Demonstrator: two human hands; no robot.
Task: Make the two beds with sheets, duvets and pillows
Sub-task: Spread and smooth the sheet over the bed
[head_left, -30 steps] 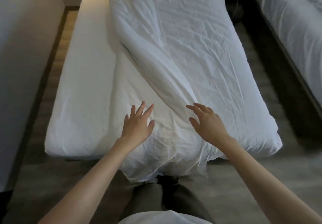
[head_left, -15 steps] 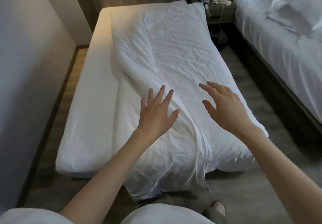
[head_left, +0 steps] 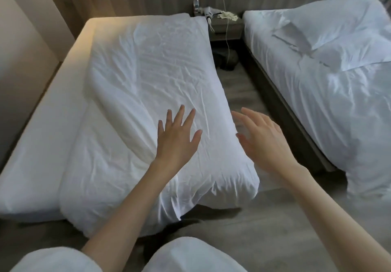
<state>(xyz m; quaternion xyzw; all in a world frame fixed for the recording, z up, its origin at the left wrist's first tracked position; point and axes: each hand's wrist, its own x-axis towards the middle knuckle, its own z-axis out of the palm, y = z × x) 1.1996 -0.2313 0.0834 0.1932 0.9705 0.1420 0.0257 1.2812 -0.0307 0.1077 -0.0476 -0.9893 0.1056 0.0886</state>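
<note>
A crumpled white sheet [head_left: 152,77] lies askew over the right part of the near bed's mattress [head_left: 46,136], its end hanging off the foot. The mattress's left strip is bare. My left hand [head_left: 177,138] hovers over the sheet's lower right area, fingers spread, holding nothing. My right hand [head_left: 262,138] is open above the bed's right edge, also holding nothing. The second bed [head_left: 330,94] at the right carries a rumpled white duvet and a pillow [head_left: 330,32] near its head.
A dark nightstand [head_left: 226,26] between the bed heads holds a hair dryer, a bottle and a cable hanging down. A dark bag lies on the floor beneath it. A narrow wooden aisle separates the beds. A wall runs along the left.
My view has lifted and swung right, bringing the second bed and nightstand into sight. Both hands have moved up and right over the sheet, still open.
</note>
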